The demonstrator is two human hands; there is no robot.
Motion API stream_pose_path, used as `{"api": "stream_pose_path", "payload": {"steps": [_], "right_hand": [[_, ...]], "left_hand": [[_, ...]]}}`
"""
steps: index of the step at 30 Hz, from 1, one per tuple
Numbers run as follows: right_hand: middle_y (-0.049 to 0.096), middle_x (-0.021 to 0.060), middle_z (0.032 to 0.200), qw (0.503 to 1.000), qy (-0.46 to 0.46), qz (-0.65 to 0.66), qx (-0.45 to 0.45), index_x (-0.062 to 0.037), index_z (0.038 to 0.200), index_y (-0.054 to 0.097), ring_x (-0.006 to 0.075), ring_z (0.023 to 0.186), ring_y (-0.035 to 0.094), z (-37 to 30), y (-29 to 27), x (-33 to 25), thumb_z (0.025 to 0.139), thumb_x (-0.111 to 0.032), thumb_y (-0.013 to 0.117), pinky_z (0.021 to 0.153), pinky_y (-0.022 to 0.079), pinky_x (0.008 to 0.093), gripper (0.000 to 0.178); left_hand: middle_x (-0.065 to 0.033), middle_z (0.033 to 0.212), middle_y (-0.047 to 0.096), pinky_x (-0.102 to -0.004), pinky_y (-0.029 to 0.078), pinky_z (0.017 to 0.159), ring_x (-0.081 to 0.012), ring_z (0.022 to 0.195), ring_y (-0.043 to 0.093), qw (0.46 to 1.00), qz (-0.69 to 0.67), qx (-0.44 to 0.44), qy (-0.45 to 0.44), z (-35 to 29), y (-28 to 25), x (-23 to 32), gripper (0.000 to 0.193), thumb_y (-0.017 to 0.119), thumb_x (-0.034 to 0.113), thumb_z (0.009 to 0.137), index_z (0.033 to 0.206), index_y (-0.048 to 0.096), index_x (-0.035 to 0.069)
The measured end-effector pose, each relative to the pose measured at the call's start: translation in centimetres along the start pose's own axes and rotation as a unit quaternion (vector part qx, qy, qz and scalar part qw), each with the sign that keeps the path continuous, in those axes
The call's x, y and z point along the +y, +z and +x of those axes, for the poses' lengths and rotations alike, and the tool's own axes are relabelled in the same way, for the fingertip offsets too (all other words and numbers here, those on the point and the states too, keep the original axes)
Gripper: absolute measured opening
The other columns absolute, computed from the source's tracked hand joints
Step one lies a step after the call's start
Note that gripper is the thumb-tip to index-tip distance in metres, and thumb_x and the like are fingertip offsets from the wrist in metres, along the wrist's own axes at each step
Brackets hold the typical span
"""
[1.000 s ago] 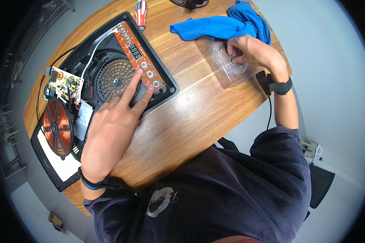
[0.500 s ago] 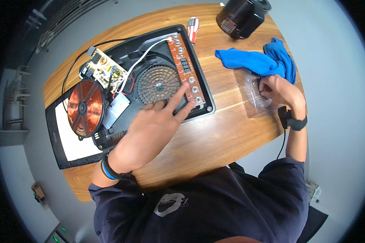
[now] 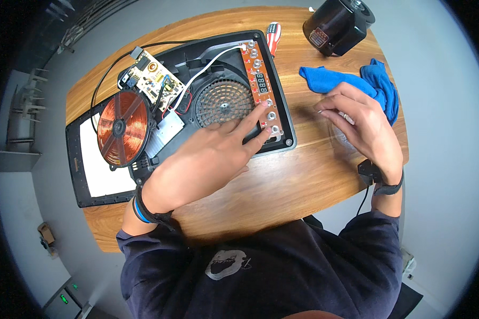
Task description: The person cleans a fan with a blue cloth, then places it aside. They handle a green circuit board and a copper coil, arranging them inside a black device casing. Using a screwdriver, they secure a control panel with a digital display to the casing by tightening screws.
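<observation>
Two bare hands on my feed. The orange circuit board [image 3: 261, 83] sits just right of upper centre, set along the right side of the black housing [image 3: 280, 114]. Its long axis runs nearly up-and-down, top end leaning a bit left, bottom end toward the frame's middle. The left hand [image 3: 202, 157] is spread flat-ish, two fingertips resting on the board's lower half, not wrapped around anything.

Over at right of centre, the right hand [image 3: 364, 125] has thumb and finger tips really close together above some clear plastic [image 3: 341, 139]. Honestly it's too small for me to tell if they meet or have hold of anything.

Room-wise, I've got bare wood on the table [image 3: 303, 165] between housing and right hand, plus a stretch at lower centre. Blue cloth [image 3: 330, 80] crowds the right hand's upper side, and the table edge runs near that wrist.
</observation>
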State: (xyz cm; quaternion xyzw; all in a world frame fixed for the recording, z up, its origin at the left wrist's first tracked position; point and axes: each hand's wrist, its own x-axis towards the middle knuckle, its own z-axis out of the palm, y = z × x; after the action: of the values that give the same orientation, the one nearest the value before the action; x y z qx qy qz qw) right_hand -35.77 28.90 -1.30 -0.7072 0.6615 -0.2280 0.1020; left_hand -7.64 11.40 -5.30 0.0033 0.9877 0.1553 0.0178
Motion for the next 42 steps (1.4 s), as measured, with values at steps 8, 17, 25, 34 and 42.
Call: {"api": "stream_pose_path", "payload": {"steps": [8,17,25,34,42], "right_hand": [[0.068,0.0153,0.097,0.989,-0.072,0.127,0.0,-0.0008,0.11,0.069,0.0358,0.089,0.071,2.5,2.1,-3.1,0.099,-0.002,0.081,0.078,0.057,0.0438,0.016],[0.071,0.0156,0.102,0.978,-0.137,0.155,-0.029,-0.0025,0.113,0.067,0.0366,0.094,0.074,4.8,3.5,-3.0,0.101,-0.007,0.082,0.08,0.058,0.0437,0.019],[0.07,0.0187,0.157,0.992,-0.055,-0.088,0.079,-0.0017,0.146,0.069,0.0409,0.138,0.072,9.3,4.2,7.1,0.106,-0.012,0.082,0.116,0.06,0.0445,0.044],[0.067,0.0198,0.149,0.941,-0.075,-0.326,-0.053,-0.0114,0.151,0.073,0.0411,0.145,0.06,14.2,9.1,13.3,0.098,-0.011,0.074,0.12,0.054,0.0476,0.053],[0.072,0.0238,0.138,0.929,-0.07,-0.345,-0.113,-0.0028,0.135,0.072,0.0384,0.123,0.074,11.8,7.1,13.5,0.092,-0.004,0.079,0.107,0.059,0.047,0.044]], "left_hand": [[-0.0201,0.125,0.079,-0.0427,0.065,0.092,-0.0359,0.11,0.082,0.948,-0.274,0.152,-0.059,1.4,-1.4,1.0,0.036,0.084,0.015,0.102,0.132,0.069,0.003],[-0.0164,0.089,0.077,-0.0373,0.061,0.075,-0.0317,0.081,0.08,0.934,-0.285,0.195,-0.096,0.7,-2.6,0.2,0.011,0.079,0.007,0.104,0.107,0.072,-0.001],[-0.0169,0.096,0.083,-0.0335,0.061,0.073,-0.0291,0.084,0.082,0.932,-0.216,0.264,-0.123,-0.3,-3.3,-0.8,0.012,0.078,0.007,0.106,0.116,0.081,0.0],[-0.0147,0.094,0.086,-0.0317,0.067,0.081,-0.0186,0.086,0.085,0.919,-0.251,0.221,-0.206,-0.8,-3.6,-0.6,0.014,0.084,0.006,0.102,0.114,0.084,-0.001],[-0.0146,0.096,0.086,-0.0323,0.068,0.084,-0.0201,0.09,0.087,0.919,-0.212,0.272,-0.191,-1.2,-3.8,-0.8,0.016,0.086,0.004,0.1,0.113,0.083,-0.003]]}}
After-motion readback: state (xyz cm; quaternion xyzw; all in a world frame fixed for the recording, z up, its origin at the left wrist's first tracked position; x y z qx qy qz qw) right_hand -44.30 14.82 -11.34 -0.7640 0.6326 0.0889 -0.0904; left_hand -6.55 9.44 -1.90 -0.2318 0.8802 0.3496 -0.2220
